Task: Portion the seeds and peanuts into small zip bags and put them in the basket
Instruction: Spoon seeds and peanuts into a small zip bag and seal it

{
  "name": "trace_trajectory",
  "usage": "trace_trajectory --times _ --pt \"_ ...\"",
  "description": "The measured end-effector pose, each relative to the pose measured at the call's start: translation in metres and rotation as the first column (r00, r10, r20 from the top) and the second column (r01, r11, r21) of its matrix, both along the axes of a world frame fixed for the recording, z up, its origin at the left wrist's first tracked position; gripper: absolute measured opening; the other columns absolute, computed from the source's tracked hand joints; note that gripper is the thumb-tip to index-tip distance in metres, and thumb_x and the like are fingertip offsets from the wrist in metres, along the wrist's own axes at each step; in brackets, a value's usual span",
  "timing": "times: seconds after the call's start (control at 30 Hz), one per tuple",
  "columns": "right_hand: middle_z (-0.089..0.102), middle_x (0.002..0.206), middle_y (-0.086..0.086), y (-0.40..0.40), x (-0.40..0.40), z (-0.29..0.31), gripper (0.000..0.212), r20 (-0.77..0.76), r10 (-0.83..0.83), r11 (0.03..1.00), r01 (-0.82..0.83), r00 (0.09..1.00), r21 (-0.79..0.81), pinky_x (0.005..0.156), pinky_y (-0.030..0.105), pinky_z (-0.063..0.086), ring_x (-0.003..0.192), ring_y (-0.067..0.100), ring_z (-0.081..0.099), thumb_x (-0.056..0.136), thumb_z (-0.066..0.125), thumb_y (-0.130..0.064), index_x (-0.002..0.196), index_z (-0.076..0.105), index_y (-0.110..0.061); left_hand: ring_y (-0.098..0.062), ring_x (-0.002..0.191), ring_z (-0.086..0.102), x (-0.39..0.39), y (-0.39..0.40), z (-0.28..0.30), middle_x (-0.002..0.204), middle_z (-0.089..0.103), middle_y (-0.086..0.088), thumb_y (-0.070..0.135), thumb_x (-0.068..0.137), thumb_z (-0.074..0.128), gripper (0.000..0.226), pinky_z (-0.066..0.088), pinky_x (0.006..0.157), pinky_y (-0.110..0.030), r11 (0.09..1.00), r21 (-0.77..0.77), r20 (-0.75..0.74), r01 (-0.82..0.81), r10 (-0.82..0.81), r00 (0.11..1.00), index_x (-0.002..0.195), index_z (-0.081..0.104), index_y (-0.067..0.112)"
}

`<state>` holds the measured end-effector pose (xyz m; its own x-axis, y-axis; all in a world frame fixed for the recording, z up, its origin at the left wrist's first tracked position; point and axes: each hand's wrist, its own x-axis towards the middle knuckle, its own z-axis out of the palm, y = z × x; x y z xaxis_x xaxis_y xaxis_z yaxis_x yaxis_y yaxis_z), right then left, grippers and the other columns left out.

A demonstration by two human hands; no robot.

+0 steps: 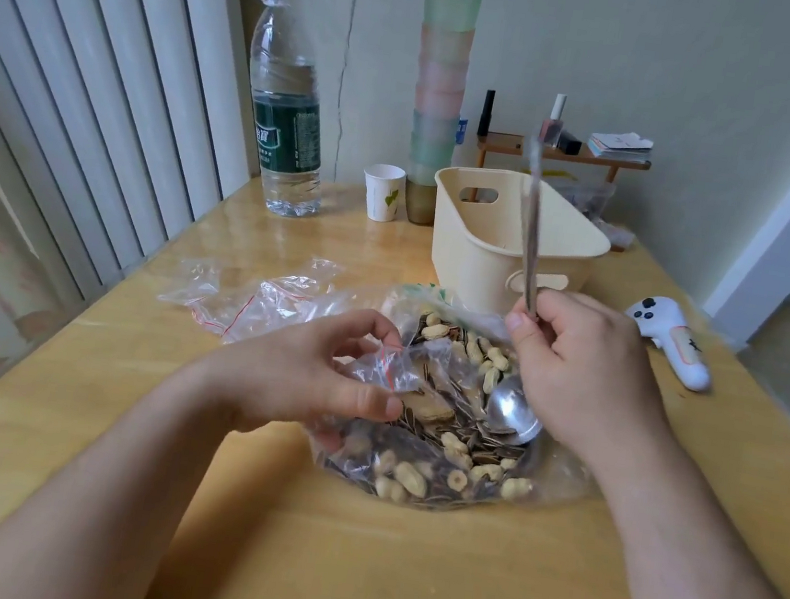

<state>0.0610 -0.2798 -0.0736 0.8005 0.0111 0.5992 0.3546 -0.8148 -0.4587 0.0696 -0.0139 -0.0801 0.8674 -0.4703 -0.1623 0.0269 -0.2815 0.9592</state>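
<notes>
While the left hand (318,369) pinched a small zip bag (399,365) open over the big bag of seeds and peanuts (455,438) on the desk (347,569), the right hand (579,369) gripped a spoon (511,410) dug into the mix, so filling was underway and next likely needed a scoop tipped into the bag, basket (491,241) waiting behind.

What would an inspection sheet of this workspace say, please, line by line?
Surface: wooden table, glossy.
Job's things: big bag of seeds and peanuts open; small zip bag above it; spare zip bags at the left; cream basket behind.
Clutter: water bottle, paper cup, stacked cups, white controller.
Grippers: left hand pinches the small zip bag; right hand holds a metal spoon, bowl in the mix.
Cables: nothing seen.
Surroundings: blinds at the left, small shelf by the wall.
</notes>
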Motion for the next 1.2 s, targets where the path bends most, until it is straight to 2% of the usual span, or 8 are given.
trace_trajectory --times 0.17,0.3,0.4,0.7,0.8,0.93,1.1,1.2 --pt "0.042 0.056 -0.005 0.021 -0.008 0.002 0.039 -0.069 0.019 0.997 -0.023 0.997 -0.071 0.054 0.036 0.037 0.060 0.019 0.045 0.097 0.062 -0.026 0.064 0.043 -0.019 -0.024 0.086 0.070 -0.001 -0.004 0.000 0.126 0.058 -0.018 0.031 0.065 0.091 0.052 0.060 0.068 -0.039 0.997 -0.070 -0.034 0.023 -0.025 0.999 0.110 0.065 0.026" --pt "0.038 0.050 -0.002 0.034 -0.007 -0.007 0.033 -0.062 0.039 0.999 -0.040 0.997 -0.018 0.056 0.038 0.039 0.055 0.018 0.043 0.096 0.064 -0.029 0.069 0.053 -0.013 -0.033 0.101 0.068 0.000 -0.013 -0.010 0.120 0.063 -0.020 0.032 0.065 0.091 0.051 0.060 0.089 -0.047 0.992 -0.123 -0.011 0.000 -0.001 1.000 0.109 0.066 0.026" --pt "0.037 0.049 -0.002 0.036 -0.005 -0.011 0.033 -0.043 0.052 0.998 -0.051 0.998 0.034 0.056 0.039 0.041 0.053 0.018 0.041 0.098 0.064 -0.027 0.070 0.054 -0.012 -0.023 0.091 0.065 0.000 -0.017 -0.013 0.111 0.060 -0.013 0.026 0.067 0.091 0.050 0.057 0.086 -0.040 0.977 -0.211 -0.071 0.016 -0.032 0.997 0.110 0.065 0.027" --pt "0.064 0.059 0.004 0.027 0.004 -0.020 0.025 -0.245 0.098 0.943 -0.011 0.964 0.334 0.065 0.048 0.060 0.056 0.022 0.068 0.103 0.061 -0.031 0.080 0.062 -0.021 -0.029 0.098 0.068 0.004 -0.007 -0.006 0.102 0.067 -0.013 0.019 0.067 0.096 0.055 0.058 0.083 -0.042 0.857 -0.507 -0.134 0.091 -0.183 0.974 0.112 0.065 0.026" --pt "0.068 0.060 0.003 0.026 0.006 -0.021 0.020 -0.301 0.111 0.895 0.036 0.947 0.445 0.065 0.054 0.062 0.055 0.018 0.071 0.103 0.061 -0.030 0.084 0.065 -0.024 -0.034 0.100 0.067 0.004 0.001 0.000 0.105 0.065 -0.013 0.026 0.068 0.094 0.052 0.056 0.078 -0.044 0.944 -0.315 -0.124 0.101 -0.147 0.981 0.111 0.064 0.023" --pt "0.066 0.058 0.004 0.031 0.005 -0.023 0.024 -0.260 0.058 0.952 0.025 0.964 0.304 0.066 0.044 0.059 0.060 0.021 0.068 0.102 0.060 -0.032 0.081 0.063 -0.022 -0.016 0.080 0.061 0.003 0.002 0.008 0.092 0.061 0.001 0.050 0.059 0.093 0.057 0.050 0.061 -0.029 0.985 0.113 0.110 -0.127 0.115 0.987 0.104 0.066 0.028" --pt "0.041 0.061 -0.013 0.043 0.005 -0.021 0.038 -0.054 -0.063 0.989 0.069 0.997 0.130 0.052 0.027 0.026 0.060 0.003 0.042 0.101 0.062 -0.024 0.069 0.042 -0.024 -0.011 0.074 0.061 0.002 -0.008 0.005 0.079 0.064 0.012 0.044 0.062 0.096 0.054 0.052 0.069 -0.027 0.990 0.084 0.086 -0.117 0.110 0.990 0.102 0.065 0.027" --pt "0.056 0.062 -0.009 0.047 0.007 -0.027 0.030 -0.099 -0.022 0.983 0.040 0.995 0.181 0.058 0.029 0.046 0.063 0.012 0.058 0.102 0.062 -0.028 0.074 0.051 -0.024 -0.003 0.072 0.062 0.000 -0.017 0.002 0.071 0.063 0.021 0.039 0.064 0.090 0.058 0.054 0.069 -0.020 0.997 0.009 0.062 -0.082 0.081 0.995 0.111 0.062 0.019"
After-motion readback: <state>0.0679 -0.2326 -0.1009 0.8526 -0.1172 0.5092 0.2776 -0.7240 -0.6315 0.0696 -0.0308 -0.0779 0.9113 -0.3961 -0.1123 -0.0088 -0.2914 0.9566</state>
